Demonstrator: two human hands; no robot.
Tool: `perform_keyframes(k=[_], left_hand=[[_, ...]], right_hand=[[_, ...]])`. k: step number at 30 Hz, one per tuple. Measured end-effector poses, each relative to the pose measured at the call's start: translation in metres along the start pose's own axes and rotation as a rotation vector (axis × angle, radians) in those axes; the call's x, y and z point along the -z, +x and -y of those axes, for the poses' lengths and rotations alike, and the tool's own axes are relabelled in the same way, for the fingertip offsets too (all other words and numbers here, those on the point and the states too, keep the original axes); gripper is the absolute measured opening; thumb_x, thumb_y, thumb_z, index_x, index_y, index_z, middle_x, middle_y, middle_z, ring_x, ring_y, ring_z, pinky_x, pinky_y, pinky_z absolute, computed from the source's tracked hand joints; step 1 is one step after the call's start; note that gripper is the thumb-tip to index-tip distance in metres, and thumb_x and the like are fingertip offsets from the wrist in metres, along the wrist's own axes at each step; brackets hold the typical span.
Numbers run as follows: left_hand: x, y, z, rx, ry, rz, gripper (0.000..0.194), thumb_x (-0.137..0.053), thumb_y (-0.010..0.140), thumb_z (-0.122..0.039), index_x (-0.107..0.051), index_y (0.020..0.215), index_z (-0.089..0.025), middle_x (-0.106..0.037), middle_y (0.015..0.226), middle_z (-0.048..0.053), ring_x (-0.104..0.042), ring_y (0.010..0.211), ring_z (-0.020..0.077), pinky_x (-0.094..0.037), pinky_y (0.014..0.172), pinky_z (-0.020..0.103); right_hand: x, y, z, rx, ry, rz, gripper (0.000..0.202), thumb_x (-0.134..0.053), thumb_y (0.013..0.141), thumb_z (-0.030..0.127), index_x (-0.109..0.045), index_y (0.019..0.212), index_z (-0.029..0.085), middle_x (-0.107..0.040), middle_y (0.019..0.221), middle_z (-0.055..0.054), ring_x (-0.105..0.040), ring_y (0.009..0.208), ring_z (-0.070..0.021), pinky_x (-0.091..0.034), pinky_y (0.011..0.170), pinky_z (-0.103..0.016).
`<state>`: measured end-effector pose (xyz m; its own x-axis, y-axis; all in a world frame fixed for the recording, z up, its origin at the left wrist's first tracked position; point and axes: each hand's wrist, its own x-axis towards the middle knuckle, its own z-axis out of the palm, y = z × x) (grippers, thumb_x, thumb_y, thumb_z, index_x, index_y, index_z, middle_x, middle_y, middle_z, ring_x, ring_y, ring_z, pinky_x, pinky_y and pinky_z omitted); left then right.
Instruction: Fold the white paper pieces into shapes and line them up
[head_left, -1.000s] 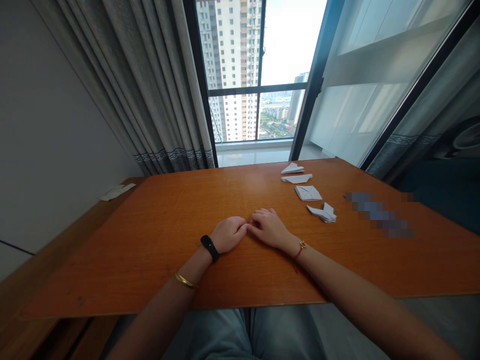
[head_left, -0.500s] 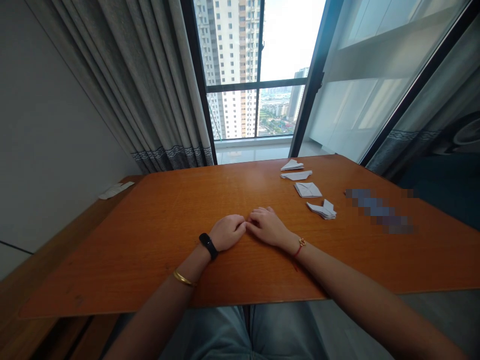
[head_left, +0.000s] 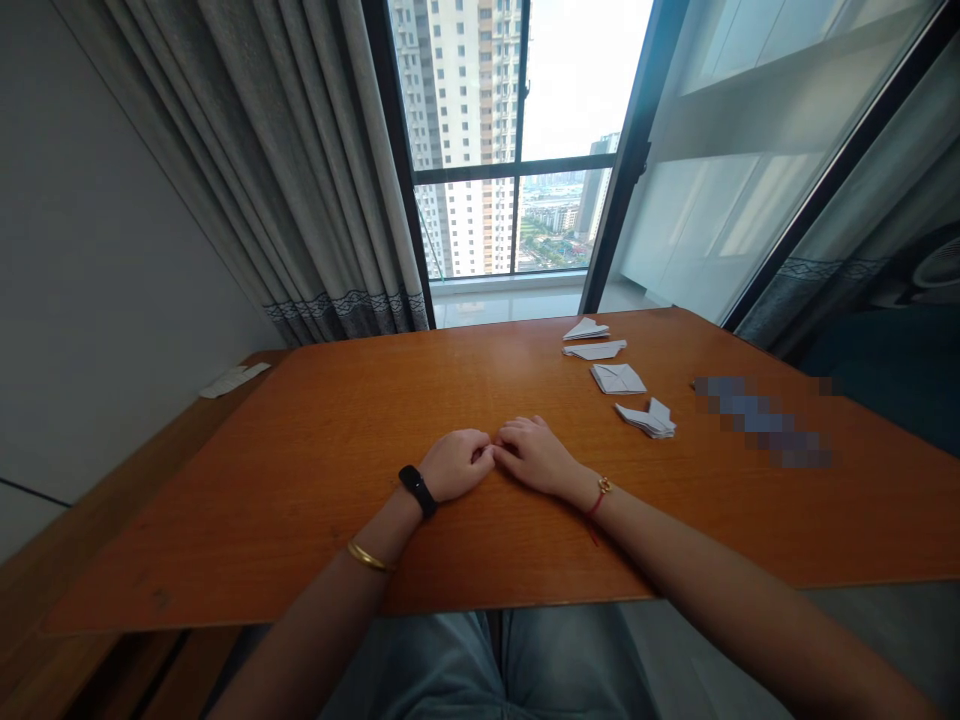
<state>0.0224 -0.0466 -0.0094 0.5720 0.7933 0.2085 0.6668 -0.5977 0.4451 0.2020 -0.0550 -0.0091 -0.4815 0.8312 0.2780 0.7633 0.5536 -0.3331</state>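
My left hand [head_left: 456, 466] rests on the orange-brown wooden table [head_left: 337, 420], its fingers curled in and nothing visible in them. Touching it at the fingertips, my right hand [head_left: 534, 454] lies on the table with fingers loosely bent, also with nothing visible in it. Beyond my right hand is a row of folded white papers: a winged one [head_left: 648, 418] nearest, then a flat square one [head_left: 618, 378], a long narrow one [head_left: 595, 350] and a pointed one [head_left: 587, 329] at the far edge.
A blurred, pixelated strip [head_left: 761, 418] lies on the table's right side. White paper [head_left: 234, 380] sits on a ledge at the far left. A grey curtain [head_left: 330, 180] and a window stand behind the table.
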Motion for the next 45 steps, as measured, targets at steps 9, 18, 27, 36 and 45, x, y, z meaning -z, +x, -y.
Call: perform_keyframes(k=[9, 18, 27, 36, 45], left_hand=[[0.0, 0.0002, -0.0007, 0.002, -0.009, 0.006, 0.022, -0.041, 0.086, -0.024, -0.053, 0.069, -0.018, -0.059, 0.069, 0.002, -0.05, 0.064, 0.0145, -0.034, 0.061, 0.026], [0.0001, -0.0005, 0.0001, 0.009, -0.004, 0.014, 0.024, -0.042, 0.087, -0.026, -0.053, 0.068, -0.018, -0.058, 0.068, 0.001, -0.05, 0.064, 0.0144, -0.035, 0.061, 0.026], [0.0003, 0.0002, 0.0, 0.005, -0.003, 0.023, 0.024, -0.042, 0.087, -0.026, -0.053, 0.067, -0.018, -0.059, 0.069, 0.002, -0.051, 0.064, 0.0146, -0.035, 0.061, 0.026], [0.0012, -0.0003, -0.0009, 0.008, -0.002, 0.024, 0.024, -0.042, 0.087, -0.025, -0.052, 0.067, -0.018, -0.059, 0.068, 0.002, -0.052, 0.065, 0.0148, -0.036, 0.062, 0.026], [0.0015, 0.0002, -0.0008, 0.012, 0.005, 0.028, 0.024, -0.042, 0.087, -0.026, -0.055, 0.069, -0.018, -0.06, 0.07, 0.002, -0.053, 0.066, 0.0152, -0.037, 0.063, 0.026]], right_hand=[[0.0017, 0.0005, 0.0005, -0.004, 0.003, 0.02, 0.022, -0.052, 0.092, 0.032, -0.064, 0.081, 0.018, -0.067, 0.083, -0.003, -0.056, 0.081, -0.0156, -0.029, 0.076, -0.03], [0.0004, 0.0006, -0.0021, -0.003, 0.011, 0.025, 0.022, -0.051, 0.092, 0.03, -0.063, 0.077, 0.018, -0.067, 0.082, -0.003, -0.056, 0.08, -0.0155, -0.029, 0.076, -0.03], [-0.0003, 0.0, -0.0018, -0.008, 0.018, 0.018, 0.023, -0.052, 0.091, 0.03, -0.062, 0.075, 0.018, -0.066, 0.08, -0.002, -0.056, 0.078, -0.0149, -0.028, 0.074, -0.029], [0.0006, -0.0001, -0.0013, -0.016, 0.031, 0.029, 0.023, -0.051, 0.092, 0.03, -0.063, 0.076, 0.018, -0.067, 0.081, -0.002, -0.057, 0.078, -0.0146, -0.029, 0.074, -0.03], [-0.0012, 0.0007, -0.0021, -0.011, 0.042, 0.025, 0.023, -0.051, 0.091, 0.03, -0.062, 0.075, 0.018, -0.066, 0.079, -0.002, -0.056, 0.076, -0.0145, -0.029, 0.074, -0.029]])
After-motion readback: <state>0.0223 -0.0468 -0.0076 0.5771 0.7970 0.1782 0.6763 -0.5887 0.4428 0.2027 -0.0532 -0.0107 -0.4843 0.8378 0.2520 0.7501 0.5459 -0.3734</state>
